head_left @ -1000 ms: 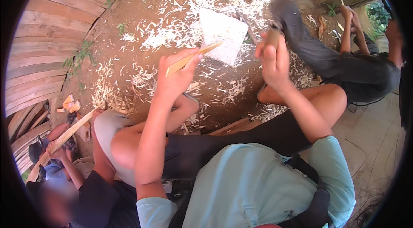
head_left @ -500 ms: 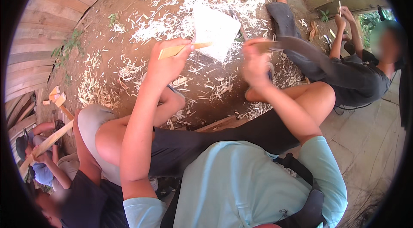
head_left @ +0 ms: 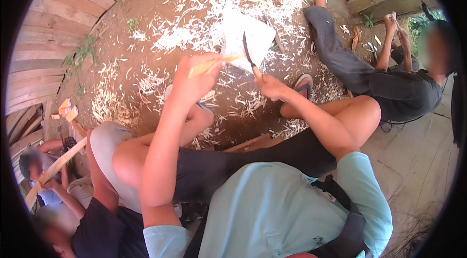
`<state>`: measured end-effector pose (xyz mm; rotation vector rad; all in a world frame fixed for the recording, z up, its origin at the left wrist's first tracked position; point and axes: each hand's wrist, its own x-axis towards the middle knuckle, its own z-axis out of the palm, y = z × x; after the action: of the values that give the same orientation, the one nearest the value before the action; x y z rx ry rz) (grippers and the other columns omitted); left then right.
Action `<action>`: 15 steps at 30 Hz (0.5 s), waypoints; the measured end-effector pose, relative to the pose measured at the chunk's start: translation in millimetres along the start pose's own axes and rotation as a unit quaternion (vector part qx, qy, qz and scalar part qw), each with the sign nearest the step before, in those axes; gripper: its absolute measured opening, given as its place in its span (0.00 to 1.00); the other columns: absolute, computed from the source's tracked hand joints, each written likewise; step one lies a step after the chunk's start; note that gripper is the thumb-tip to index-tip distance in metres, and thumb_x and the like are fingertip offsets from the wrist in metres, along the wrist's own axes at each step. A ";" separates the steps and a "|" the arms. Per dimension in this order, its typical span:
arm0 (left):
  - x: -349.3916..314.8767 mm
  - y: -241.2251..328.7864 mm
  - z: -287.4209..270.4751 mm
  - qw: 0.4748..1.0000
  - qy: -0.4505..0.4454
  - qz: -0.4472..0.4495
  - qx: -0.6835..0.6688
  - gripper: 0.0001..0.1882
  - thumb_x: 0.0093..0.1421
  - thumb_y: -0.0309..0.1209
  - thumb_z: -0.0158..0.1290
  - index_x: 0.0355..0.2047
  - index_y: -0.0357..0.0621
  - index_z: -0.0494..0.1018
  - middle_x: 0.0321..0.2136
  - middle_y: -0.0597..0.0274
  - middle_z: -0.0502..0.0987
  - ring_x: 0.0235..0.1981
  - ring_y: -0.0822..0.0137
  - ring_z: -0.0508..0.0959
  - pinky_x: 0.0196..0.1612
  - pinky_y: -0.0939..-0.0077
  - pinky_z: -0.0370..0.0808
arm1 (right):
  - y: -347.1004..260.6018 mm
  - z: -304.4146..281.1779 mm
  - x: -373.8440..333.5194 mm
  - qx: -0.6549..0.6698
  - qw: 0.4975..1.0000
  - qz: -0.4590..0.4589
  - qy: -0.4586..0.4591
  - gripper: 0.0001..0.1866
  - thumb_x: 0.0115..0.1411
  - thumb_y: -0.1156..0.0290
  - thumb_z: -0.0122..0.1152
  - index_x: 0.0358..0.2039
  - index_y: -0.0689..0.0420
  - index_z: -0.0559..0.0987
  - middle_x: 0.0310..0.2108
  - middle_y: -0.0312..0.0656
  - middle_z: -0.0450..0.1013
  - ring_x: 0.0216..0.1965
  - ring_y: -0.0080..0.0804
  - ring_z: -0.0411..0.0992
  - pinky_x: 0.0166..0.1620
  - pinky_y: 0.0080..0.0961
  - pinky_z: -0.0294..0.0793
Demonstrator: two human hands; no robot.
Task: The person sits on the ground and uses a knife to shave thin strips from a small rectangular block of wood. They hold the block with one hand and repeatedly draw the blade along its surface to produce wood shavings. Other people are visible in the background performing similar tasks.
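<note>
My left hand (head_left: 197, 80) is closed around a pale yellow piece of wood (head_left: 203, 68). The wood's narrow far end points right, over a white sheet (head_left: 262, 39) on the ground. In my right hand (head_left: 273, 88) is the wooden handle of a curved knife (head_left: 246, 46), gripped low. Its dark blade rises upright from the handle, just beyond the wood's tip. Whether the blade touches the wood I cannot tell.
Pale wood shavings (head_left: 189, 32) cover the dirt around the sheet. A seated person's dark-trousered leg (head_left: 335, 56) stretches along the right. At lower left, other people sit near a long wooden strip (head_left: 61, 160). A plank wall (head_left: 53, 29) stands at far left.
My right hand has swung the knife inward, from pointing out to the right to standing upright by the wood. My left hand still grips the wood, slightly lower in view.
</note>
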<state>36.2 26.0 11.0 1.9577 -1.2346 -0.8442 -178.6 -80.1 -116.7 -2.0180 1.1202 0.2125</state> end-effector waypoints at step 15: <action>2.8 -19.8 -0.2 1.000 0.010 0.001 0.025 0.11 0.56 0.33 0.56 0.36 0.40 0.78 0.21 0.55 0.78 0.22 0.68 0.76 0.27 0.75 0.72 | -13.2 3.0 5.7 -0.006 0.999 0.019 0.036 0.17 0.61 0.60 0.48 0.34 0.64 0.71 0.25 0.52 0.74 0.30 0.50 0.74 0.39 0.45 0.70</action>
<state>47.1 30.0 -5.3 1.9984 -1.2566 -0.7980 -164.3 -77.8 -114.0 -2.0298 1.2051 0.1684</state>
